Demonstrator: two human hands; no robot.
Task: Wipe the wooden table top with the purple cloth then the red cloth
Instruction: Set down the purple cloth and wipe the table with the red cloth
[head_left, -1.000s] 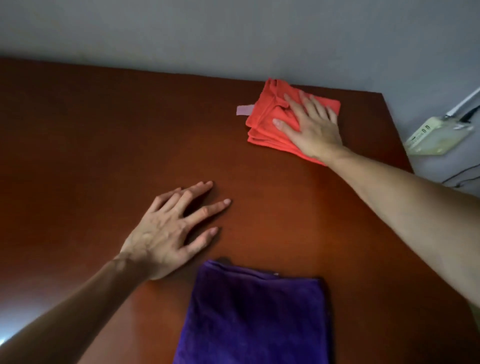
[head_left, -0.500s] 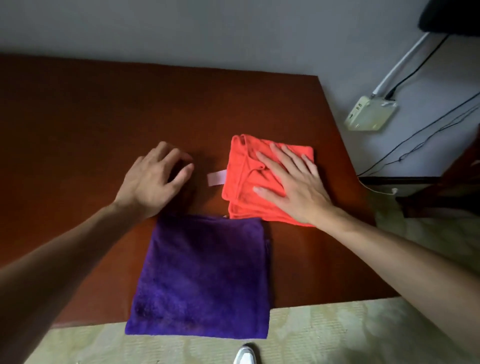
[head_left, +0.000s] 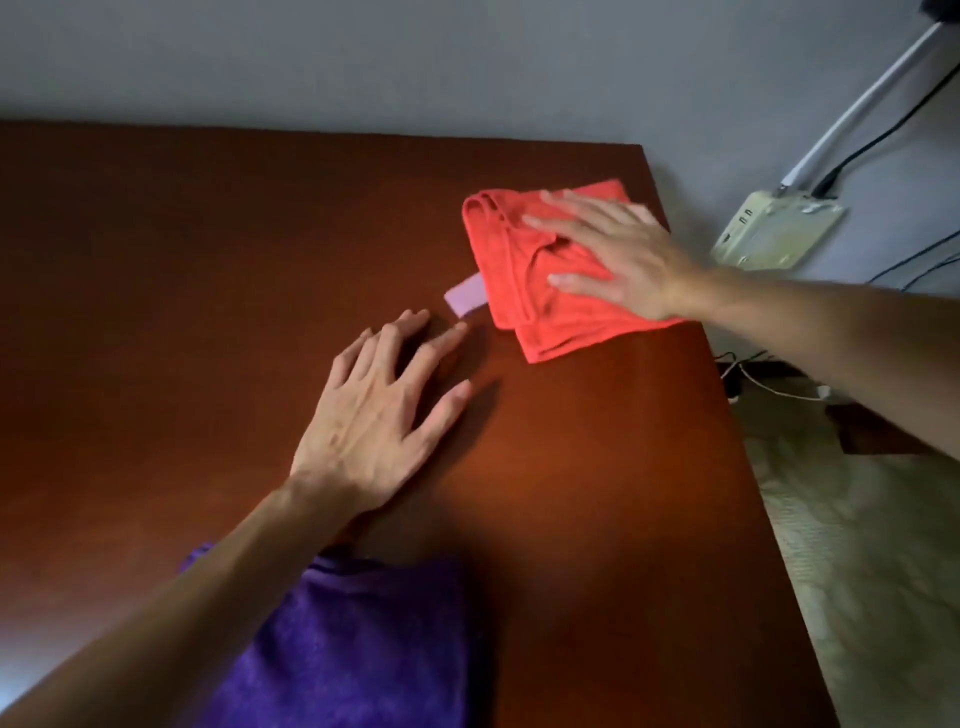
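Note:
The folded red cloth (head_left: 524, 270) lies near the right edge of the dark wooden table top (head_left: 182, 291), with a pale label sticking out at its left. My right hand (head_left: 618, 260) lies flat on the red cloth, fingers spread, pressing it to the wood. My left hand (head_left: 384, 415) rests palm down on the bare table, fingers apart, just left of and nearer than the red cloth. The purple cloth (head_left: 363, 639) lies flat at the near edge, partly under my left forearm.
A grey wall runs behind the table. A pale power box (head_left: 774, 234) with a white pipe and black cables hangs on the wall at right. Beyond the table's right edge lies patterned floor (head_left: 872, 571) with loose cables.
My right hand has slid the red cloth from beside the purple cloth away to the far right of the table. My left hand has opened flat, and the view has tilted forward.

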